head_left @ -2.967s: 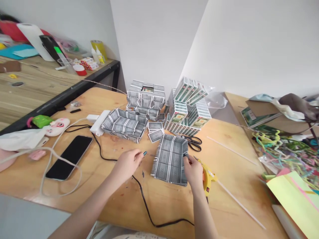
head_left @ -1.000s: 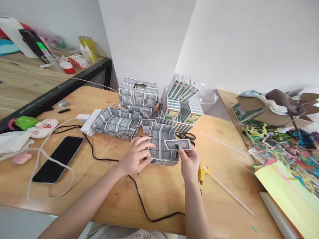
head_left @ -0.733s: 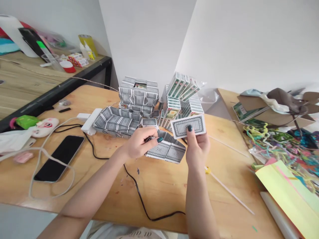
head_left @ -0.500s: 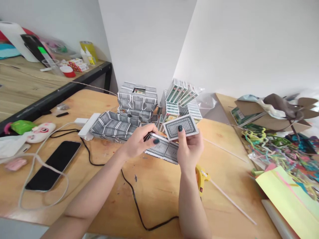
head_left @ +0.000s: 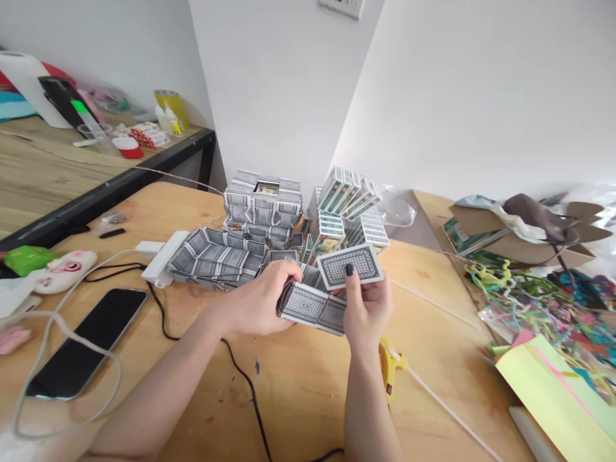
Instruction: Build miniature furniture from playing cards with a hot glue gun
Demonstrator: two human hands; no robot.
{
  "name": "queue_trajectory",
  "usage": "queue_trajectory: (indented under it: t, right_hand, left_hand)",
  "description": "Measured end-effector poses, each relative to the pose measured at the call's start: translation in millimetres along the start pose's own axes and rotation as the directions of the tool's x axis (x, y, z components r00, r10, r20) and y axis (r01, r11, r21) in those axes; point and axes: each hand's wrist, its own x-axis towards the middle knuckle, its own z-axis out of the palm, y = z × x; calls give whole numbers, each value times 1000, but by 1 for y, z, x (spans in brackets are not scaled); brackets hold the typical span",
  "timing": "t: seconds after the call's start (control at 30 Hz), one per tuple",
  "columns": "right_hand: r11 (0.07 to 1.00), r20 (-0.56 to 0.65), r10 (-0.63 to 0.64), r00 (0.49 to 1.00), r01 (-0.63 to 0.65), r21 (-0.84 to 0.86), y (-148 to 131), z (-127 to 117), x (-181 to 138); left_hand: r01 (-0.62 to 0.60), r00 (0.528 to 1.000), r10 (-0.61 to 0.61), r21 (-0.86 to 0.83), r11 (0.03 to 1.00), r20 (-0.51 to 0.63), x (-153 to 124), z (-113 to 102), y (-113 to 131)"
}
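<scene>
My left hand (head_left: pixel 257 301): fingers clasp the grey patterned tray of folded playing cards (head_left: pixel 310 307), lifted above the wooden table (head_left: pixel 308 385). My right hand (head_left: pixel 366 309): thumb pins one grey-backed playing card (head_left: pixel 350 265).

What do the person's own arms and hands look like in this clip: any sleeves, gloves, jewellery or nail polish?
Both forearms are bare, with no sleeves in view. The left hand and right hand wear no gloves, and no rings or watch show. The right thumbnail carries dark teal polish; the left hand's nails are hidden.
</scene>
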Motion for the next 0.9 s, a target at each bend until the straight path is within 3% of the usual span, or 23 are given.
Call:
queue_trajectory:
  t: [0.1,0.37,0.5,0.63,0.9]
  right_hand:
    - [999,41,36,999,-36,14,-4,-3,0]
    - [991,200,103,974,-117,61,-13,-10,0]
    - [984,270,128,954,-157,88,-10,-12,0]
    - [986,300,114,947,-145,84,-8,-13,0]
    - [997,405,70,912,-75,-4,-8,-20,0]
  left_hand:
    - [61,997,-61,-6,998,37,1,-8,4]
    - [-12,999,12,-6,1000,51,2,-12,4]
    - [47,997,-48,8,999,55,0,-11,4]
    - [134,991,-133,-33,990,32,-2,-9,2]
    - [97,993,-100,47,994,66,1,-13,9]
